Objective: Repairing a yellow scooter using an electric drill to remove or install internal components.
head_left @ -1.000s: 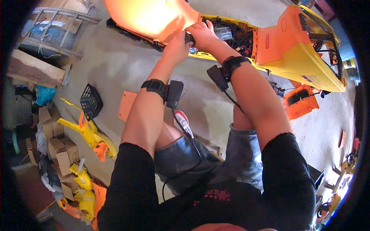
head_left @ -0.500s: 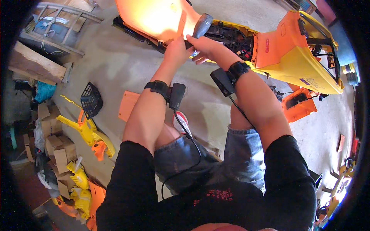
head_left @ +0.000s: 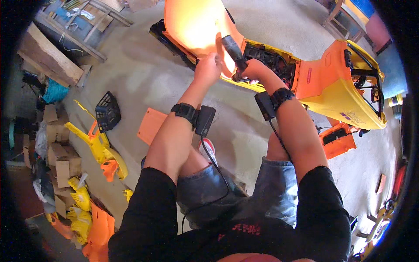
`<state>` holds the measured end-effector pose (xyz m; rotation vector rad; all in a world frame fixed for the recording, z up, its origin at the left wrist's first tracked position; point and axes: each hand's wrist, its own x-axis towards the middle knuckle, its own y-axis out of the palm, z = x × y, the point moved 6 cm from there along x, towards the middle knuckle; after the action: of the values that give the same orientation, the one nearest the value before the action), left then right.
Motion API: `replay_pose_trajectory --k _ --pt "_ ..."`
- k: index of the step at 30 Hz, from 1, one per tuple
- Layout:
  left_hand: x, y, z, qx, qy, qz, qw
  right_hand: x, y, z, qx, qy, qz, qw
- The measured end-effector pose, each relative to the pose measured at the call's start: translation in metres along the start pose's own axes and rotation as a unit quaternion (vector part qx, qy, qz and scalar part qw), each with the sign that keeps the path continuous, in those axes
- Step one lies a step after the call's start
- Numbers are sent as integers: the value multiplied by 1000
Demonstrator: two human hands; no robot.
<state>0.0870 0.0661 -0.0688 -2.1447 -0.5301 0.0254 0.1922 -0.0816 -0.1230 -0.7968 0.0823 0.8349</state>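
Observation:
My right hand [head_left: 256,72] is wrapped round a dark cylindrical tool [head_left: 232,49], whose thick body slants up and left. What kind of tool it is, I cannot tell. Close by on the left, my left hand [head_left: 208,67] is closed with its fingertips together at the lower edge of a brightly lit orange panel [head_left: 198,26]. Anything between those fingers is too small or hidden to see. Both hands are over an orange and yellow scooter body [head_left: 323,87]. Dark parts and wiring [head_left: 268,56] show in its open middle, just beyond my right hand.
Left on the floor lie a black basket [head_left: 108,112], yellow trim pieces [head_left: 109,153] and a flat orange panel [head_left: 151,125]. Cardboard boxes [head_left: 65,163] and a wooden frame [head_left: 83,41] stand farther left. An orange part [head_left: 338,140] lies right of my knee.
My hands have moved apart, the right one carrying the tool rightward and lower. The tool now tilts up-left instead of up-right. The scooter sits farther right and lower in view.

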Motion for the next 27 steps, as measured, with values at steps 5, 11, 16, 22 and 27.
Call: replay_pose_trajectory --k 5,11,16,22,27 --pt "-14 -14 -28 17 50 -107 993 7 -10 3 -230 -95 -41 968" --pt "-16 11 -25 30 0 149 988 18 -20 3 -257 -160 -88 949" --pt "-45 39 -7 -8 -171 283 944 4 -16 23 -26 -94 -304 948" --pt "-60 95 -31 -166 -217 270 923 40 20 -6 -408 -105 -8 907" --pt "-56 98 -23 -309 -234 321 864 19 24 7 28 -128 -24 991"
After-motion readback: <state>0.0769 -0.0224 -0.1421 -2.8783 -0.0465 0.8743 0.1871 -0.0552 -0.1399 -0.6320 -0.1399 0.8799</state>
